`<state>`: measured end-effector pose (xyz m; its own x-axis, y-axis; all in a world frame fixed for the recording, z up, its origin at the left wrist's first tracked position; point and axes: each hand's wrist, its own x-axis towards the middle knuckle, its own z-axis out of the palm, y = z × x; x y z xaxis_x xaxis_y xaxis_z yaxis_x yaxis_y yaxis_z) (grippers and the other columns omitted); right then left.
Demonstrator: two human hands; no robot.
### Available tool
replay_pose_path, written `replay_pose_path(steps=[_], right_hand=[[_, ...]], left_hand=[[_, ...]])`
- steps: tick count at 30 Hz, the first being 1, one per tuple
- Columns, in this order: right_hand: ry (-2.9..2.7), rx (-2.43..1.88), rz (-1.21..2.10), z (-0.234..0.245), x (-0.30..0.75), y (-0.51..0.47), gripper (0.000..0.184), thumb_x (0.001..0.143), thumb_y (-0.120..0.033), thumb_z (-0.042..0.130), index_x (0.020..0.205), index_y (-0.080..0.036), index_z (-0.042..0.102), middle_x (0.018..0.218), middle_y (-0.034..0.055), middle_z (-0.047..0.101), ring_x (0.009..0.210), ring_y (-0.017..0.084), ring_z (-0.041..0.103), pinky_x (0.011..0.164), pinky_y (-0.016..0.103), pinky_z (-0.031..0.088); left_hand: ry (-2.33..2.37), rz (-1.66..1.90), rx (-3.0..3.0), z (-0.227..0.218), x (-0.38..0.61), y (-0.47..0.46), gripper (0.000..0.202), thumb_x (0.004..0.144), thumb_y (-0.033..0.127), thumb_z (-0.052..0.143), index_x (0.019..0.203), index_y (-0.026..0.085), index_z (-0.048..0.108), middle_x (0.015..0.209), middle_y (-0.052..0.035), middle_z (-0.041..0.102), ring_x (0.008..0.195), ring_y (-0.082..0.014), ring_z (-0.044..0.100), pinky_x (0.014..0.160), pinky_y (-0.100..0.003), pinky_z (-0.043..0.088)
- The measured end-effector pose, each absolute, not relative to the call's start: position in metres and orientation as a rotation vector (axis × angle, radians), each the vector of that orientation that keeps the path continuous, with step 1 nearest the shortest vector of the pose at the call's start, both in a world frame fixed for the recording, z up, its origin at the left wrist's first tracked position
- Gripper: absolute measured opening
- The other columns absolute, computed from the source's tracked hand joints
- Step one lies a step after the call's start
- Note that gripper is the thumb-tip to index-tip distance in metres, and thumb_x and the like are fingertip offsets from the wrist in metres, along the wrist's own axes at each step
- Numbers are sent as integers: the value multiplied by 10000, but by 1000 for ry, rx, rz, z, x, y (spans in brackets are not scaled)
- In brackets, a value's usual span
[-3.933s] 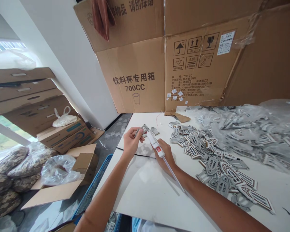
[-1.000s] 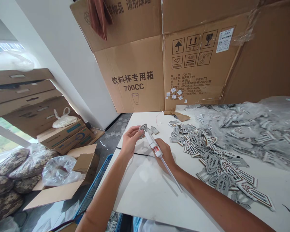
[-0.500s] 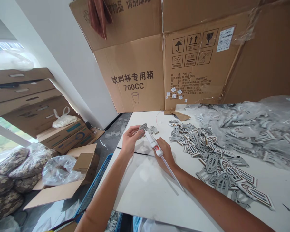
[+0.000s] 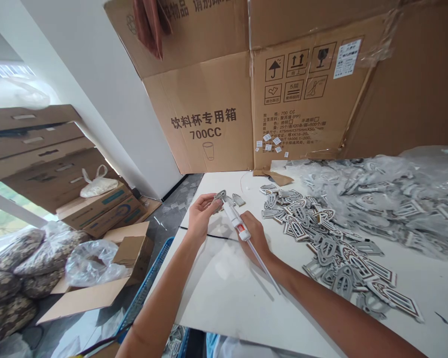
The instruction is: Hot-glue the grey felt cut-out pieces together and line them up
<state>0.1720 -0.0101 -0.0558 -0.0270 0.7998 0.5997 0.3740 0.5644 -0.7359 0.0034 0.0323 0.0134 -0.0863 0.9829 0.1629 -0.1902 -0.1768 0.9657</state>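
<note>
Over these last few seconds the two hands have drawn only slightly closer, so the change is small. The left hand (image 4: 200, 219) pinches a grey arched cut-out (image 4: 219, 197) between thumb and fingers (image 4: 209, 201), closed on its edge and lifted just off the tabletop (image 4: 216, 293). The right hand (image 4: 254, 236) wraps around a white pen-shaped glue applicator (image 4: 233, 217), with its fingers closed on the smooth barrel. A small red window shows near them, and a thin translucent stick (image 4: 265, 271) trails out of the back toward the lower right. The applicator's front end meets the cut-out or sits just behind it; this view does not settle which.

A second small cut-out (image 4: 239, 200) lies just beyond the hands. To the right, a loose heap of similar pieces (image 4: 321, 238) spreads across the tabletop — flat, slotted shapes with grey faces and pale, brown-lined borders. Further back, more lie under crumpled clear plastic film (image 4: 373, 199). A thin black line (image 4: 209, 235) crosses the white surface below the left hand. Beyond the tabletop stands a corrugated carton (image 4: 209, 119) printed with Chinese characters and "700CC", a scrap of brown card (image 4: 280, 179) at its foot.
</note>
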Motion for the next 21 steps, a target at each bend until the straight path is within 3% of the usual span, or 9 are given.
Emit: replay_pose_path(steps=[21], right_hand=[[-1655,-1035,476,-46,173,-17,161,893,-143,500,787,-249,441,818,-3,498,731,188,520,648,284,353]], left_hand=[[1166,1555,1556,18,-2,32,287,793,409,870,963,220,738,1031,-72,767,1032,-248,736,890,-355,562]])
